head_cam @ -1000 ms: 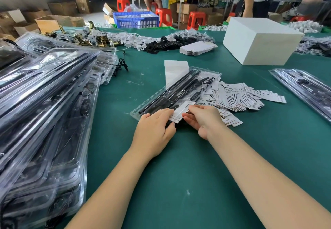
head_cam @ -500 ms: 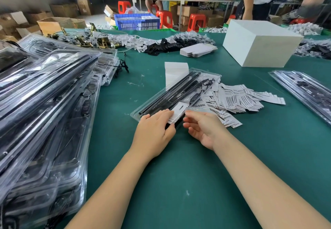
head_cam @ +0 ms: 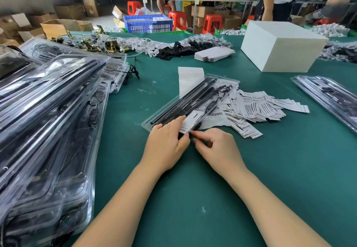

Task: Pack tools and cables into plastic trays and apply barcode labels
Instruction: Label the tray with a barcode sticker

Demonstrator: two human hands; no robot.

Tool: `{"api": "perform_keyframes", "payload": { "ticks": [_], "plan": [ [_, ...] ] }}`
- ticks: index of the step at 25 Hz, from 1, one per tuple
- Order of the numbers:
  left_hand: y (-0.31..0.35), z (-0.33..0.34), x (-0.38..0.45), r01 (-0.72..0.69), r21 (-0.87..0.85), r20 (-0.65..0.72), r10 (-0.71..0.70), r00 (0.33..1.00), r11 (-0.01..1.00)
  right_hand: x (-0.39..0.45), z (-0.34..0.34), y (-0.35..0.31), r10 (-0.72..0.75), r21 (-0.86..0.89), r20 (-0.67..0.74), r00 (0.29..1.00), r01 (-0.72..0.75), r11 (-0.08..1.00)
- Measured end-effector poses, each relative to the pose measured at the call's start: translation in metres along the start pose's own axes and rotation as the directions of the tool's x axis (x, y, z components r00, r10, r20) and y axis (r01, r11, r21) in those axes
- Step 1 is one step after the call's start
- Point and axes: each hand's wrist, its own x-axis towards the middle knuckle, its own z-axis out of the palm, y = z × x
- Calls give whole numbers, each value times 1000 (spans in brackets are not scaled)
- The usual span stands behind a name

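Pressing label (head_cam: 191,122) onto tray (head_cam: 173,109) | left hand (head_cam: 166,146) flat, holding tray; right hand (head_cam: 216,150) fingers curled, grasp unclear | next: likely smoothing label edge.

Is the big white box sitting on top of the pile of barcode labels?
No, the white box stands on the green table farther back, clear of the labels beside the tray.

A green worktop (head_cam: 289,169) carried stacked clear trays (head_cam: 48,121) at left, one packed tray (head_cam: 185,101) at centre, loose barcode labels (head_cam: 255,107) beside it, and a white box (head_cam: 280,47) at upper right.
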Motion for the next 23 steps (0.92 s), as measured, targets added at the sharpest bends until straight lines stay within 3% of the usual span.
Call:
{"api": "perform_keyframes", "payload": {
  "ticks": [7,11,13,19,23],
  "plan": [
    [0,-1,-1,-14,-11,3,14,1000,1000,-2,-1,3,-116,-75,130,985,126,989],
    [0,-1,-4,-108,128,39,103,994,986,1,-7,10,89,139,-185,979,-63,988],
    [-1,0,-5,-100,145,51,94,994,984,2,-7,11,122,89,-238,963,-104,991],
    [-2,6,-7,-68,155,52,61,997,986,12,2,6,7,-248,140,990,28,968],
    [-1,8,-5,-70,166,48,63,997,984,48,-18,8,9,-385,110,994,35,922]
  ]
}}
